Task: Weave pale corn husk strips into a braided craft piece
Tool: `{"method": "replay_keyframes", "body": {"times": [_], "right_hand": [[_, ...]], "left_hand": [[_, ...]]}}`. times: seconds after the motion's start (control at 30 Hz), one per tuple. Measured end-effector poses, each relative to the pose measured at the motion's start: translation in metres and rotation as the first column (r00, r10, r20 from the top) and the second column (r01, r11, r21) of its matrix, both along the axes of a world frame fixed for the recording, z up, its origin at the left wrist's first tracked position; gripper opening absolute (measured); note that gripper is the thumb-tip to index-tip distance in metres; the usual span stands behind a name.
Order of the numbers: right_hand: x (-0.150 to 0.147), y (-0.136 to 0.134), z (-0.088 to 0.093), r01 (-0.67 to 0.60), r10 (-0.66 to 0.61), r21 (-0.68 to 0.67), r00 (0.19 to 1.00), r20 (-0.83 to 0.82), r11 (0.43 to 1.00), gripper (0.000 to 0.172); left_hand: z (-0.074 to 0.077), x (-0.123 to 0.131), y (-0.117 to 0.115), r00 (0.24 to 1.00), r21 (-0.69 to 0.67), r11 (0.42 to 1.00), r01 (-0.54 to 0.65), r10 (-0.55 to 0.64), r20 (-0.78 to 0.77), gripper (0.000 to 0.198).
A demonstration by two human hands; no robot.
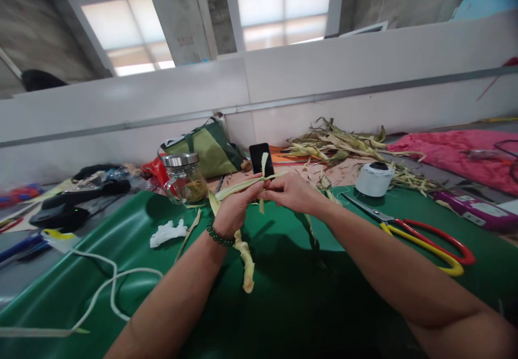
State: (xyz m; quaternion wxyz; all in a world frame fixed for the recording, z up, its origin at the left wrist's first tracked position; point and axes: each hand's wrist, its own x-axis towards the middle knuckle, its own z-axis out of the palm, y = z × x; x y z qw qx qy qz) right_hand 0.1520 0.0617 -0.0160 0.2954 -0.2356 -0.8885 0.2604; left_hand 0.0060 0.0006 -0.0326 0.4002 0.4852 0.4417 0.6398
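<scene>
Pale green corn husk strips (237,187) cross at the fingertips of both hands, above the green mat (279,294). My left hand (239,203), with a dark bead bracelet (218,235) at the wrist, is closed on the strips. From the right, my right hand (294,190) pinches them at the crossing, its fingertips close to the left thumb. One short strip end (264,163) sticks up there. Below the left hand hangs a twisted, cream-coloured husk length (246,264); its upper end is hidden. A darker husk strip (309,229) hangs under my right wrist.
Scissors (388,221) with red and yellow handles lie right, near a white thread spool (374,180). A husk pile (335,143) lies behind. A phone (261,156) leans at the back; a glass jar (184,181), crumpled tissue (168,234) and white cord (115,278) are left.
</scene>
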Motion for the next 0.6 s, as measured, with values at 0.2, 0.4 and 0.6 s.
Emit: {"method": "replay_keyframes", "body": {"times": [0.2, 0.4, 0.6], "right_hand": [[-0.017, -0.007, -0.013, -0.011, -0.025, -0.236, 0.989, -0.146, 0.972, 0.024], [-0.019, -0.014, -0.017, 0.027, -0.044, -0.099, 0.984, -0.172, 0.995, 0.023], [-0.021, -0.022, -0.018, 0.084, -0.074, 0.1, 0.992, -0.1, 0.991, 0.02]], "left_hand": [[0.0, 0.004, 0.002, 0.993, 0.076, 0.99, -0.115, 0.115, 0.003, 0.035], [-0.002, 0.005, 0.004, 0.979, 0.142, 0.969, -0.203, 0.205, -0.003, 0.025], [-0.003, 0.0, 0.006, 0.973, 0.145, 0.962, -0.23, 0.23, 0.022, 0.025]]}}
